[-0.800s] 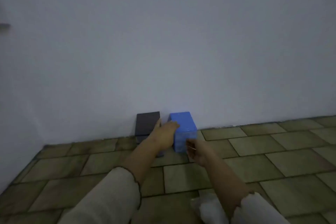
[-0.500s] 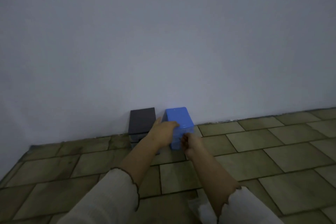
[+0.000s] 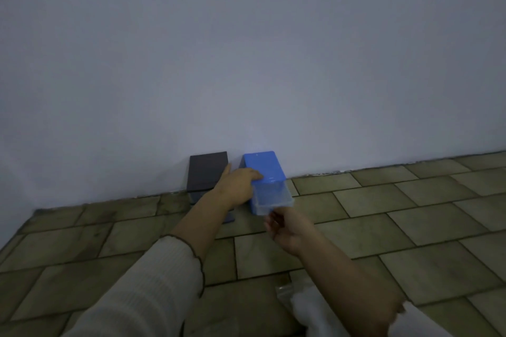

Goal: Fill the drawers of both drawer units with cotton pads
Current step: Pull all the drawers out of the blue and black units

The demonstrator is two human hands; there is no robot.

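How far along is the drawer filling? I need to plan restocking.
Early. Nothing looks filled yet. In hand: the left hand steadies the blue drawer unit while the right hand draws out its top drawer, whose contents I cannot make out. Left: loading pads from the white bag, then the dark drawer unit.

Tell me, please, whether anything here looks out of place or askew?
Nothing stands out. The blue drawer unit and dark drawer unit stand squarely against the wall; the top drawer is pulled out by the right hand, while the left hand steadies the unit.
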